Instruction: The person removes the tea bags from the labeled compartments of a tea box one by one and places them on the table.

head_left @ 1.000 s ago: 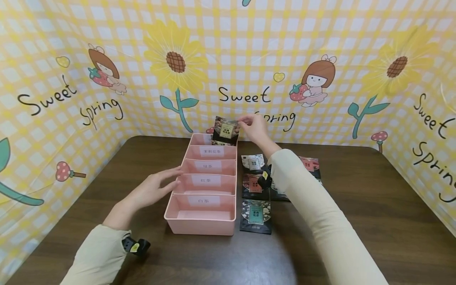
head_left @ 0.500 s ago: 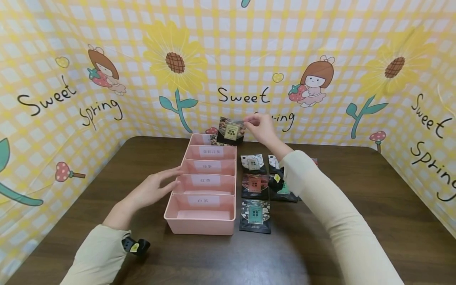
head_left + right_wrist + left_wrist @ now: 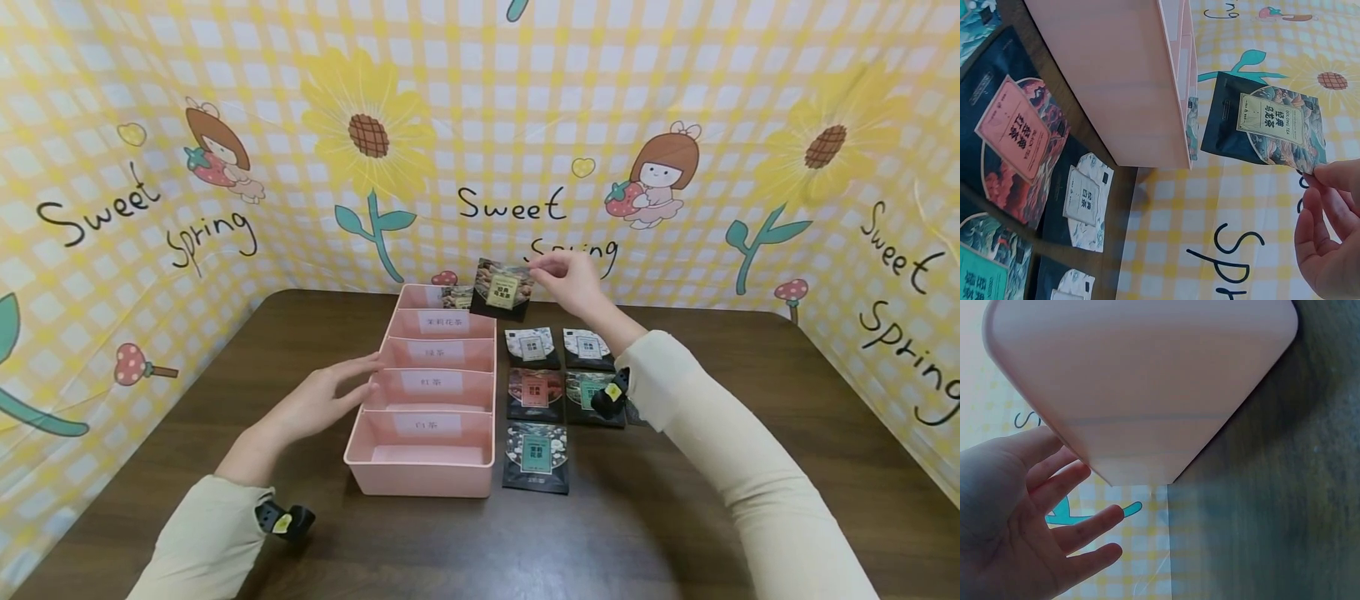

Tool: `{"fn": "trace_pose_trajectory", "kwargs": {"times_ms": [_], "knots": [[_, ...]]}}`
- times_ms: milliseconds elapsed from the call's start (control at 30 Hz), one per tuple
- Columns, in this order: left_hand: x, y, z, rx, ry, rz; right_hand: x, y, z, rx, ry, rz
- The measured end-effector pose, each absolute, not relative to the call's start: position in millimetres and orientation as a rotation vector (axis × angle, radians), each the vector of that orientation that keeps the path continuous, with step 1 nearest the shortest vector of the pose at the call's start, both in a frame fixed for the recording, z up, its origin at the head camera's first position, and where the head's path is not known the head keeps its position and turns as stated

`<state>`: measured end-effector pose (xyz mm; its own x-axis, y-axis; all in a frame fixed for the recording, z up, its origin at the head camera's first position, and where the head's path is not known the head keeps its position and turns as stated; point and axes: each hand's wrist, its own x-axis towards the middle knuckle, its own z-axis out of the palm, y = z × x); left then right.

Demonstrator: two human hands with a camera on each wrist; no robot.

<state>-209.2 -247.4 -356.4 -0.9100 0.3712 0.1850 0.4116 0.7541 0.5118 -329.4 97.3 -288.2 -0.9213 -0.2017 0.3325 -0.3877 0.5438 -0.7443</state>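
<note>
A long pink divided box (image 3: 420,481) stands on the table, with white labels on its compartment walls. My right hand (image 3: 573,287) pinches a black oolong tea sachet (image 3: 501,292) by one top corner. That sachet hangs tilted in the air at the box's far right end, its yellow label facing me. In the right wrist view, it is apart from the box wall. Another tea sachet (image 3: 457,297) with similar print stands in the farthest compartment, partly hidden. My left hand (image 3: 311,404) rests against the box's left rim, its fingers loosely extended.
Right of the box lie more tea sachets: a jasmine one (image 3: 536,457), a red-labelled black tea (image 3: 535,394), a green-labelled one (image 3: 588,392) and two white-labelled ones, including a nearer-left one (image 3: 531,347). My right forearm covers others. A patterned cloth (image 3: 480,125) rises behind the table.
My right hand has moved right and slightly down with the oolong tea sachet, away from above the farthest compartment. The sachet inside that compartment shows more. My left hand has stayed put.
</note>
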Motion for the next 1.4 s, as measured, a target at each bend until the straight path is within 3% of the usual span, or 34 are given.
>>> {"fn": "trace_pose_trajectory", "kwargs": {"times_ms": [1400], "knots": [[-209.0, -246.0, -356.5, -0.666, -2.851, -0.847, -264.2, 162.2, -313.9, 0.508, -2.688, 1.242]]}}
